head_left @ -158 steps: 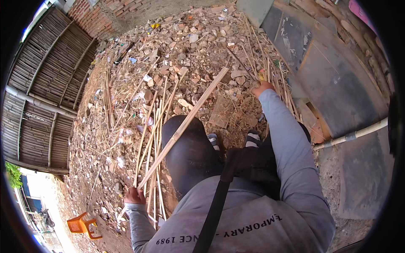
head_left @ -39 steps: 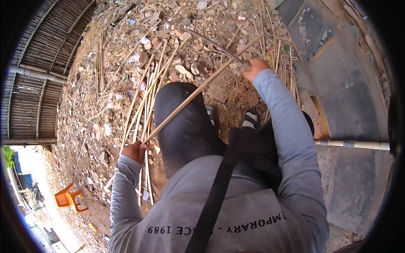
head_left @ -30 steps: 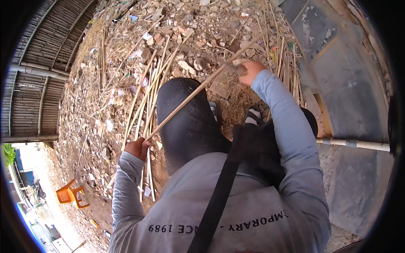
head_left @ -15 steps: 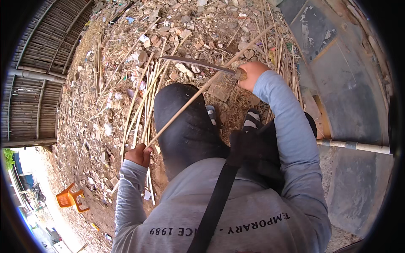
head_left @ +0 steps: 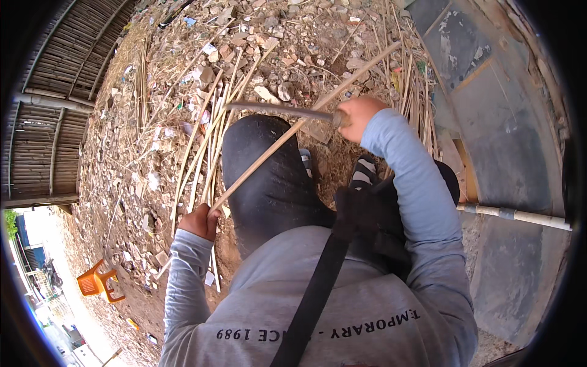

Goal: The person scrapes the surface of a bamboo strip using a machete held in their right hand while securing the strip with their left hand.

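A long pale bamboo strip (head_left: 262, 164) slants from my left hand (head_left: 202, 221) across my left knee to the upper right. My left hand is closed round its near end. In my right hand (head_left: 361, 119) is the handle of a machete (head_left: 275, 109) with a long, narrow, dark blade. The blade points left and crosses the strip a little beyond my knee, seemingly touching it. My right fingers are wrapped round the handle and partly hidden by the back of the hand.
Several split bamboo strips (head_left: 197, 153) lie left of my knee, with another bundle (head_left: 420, 104) at the right. Stones and litter cover the ground. Grey panels (head_left: 513, 134) stand right, a bamboo slat wall (head_left: 43, 150) left, and an orange plastic chair (head_left: 98, 282) lower left.
My right hand and the machete have moved slightly down and left along the strip, toward me. The strip now shows a broader face. My left hand has stayed nearly in place.
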Tool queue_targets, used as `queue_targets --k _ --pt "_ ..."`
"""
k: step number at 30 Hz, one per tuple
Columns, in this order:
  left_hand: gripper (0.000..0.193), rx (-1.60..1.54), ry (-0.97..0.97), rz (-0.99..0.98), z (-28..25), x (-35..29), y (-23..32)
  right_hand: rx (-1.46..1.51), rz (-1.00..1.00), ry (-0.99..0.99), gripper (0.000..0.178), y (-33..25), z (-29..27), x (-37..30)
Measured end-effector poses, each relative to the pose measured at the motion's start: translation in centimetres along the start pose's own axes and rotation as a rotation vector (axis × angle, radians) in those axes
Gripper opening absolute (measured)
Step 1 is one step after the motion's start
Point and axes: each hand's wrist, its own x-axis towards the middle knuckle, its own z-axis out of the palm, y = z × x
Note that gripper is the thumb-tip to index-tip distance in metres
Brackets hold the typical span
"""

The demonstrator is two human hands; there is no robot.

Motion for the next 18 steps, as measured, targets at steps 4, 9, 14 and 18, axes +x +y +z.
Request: queue_targets --k 4,9,14,18 --pt "0.038 0.012 0.042 0.005 1.0 0.1 0.3 0.038 0.006 -0.087 0.027 1.6 0.7 0.5" --pt "0.037 -0.024 0.032 -0.001 1.1 -0.4 -0.4 -0.043 0.001 0.058 0.034 -0.4 0.9 -0.1" --pt "0.038 -0.038 0.057 0.029 1.2 0.5 0.4 0.051 0.023 -0.031 0.035 2.8 1.4 1.7" --pt "0.036 -0.07 0.045 0.015 1.6 -0.1 -0.9 0.038 -0.05 0.153 0.035 0.9 1.8 0.8"
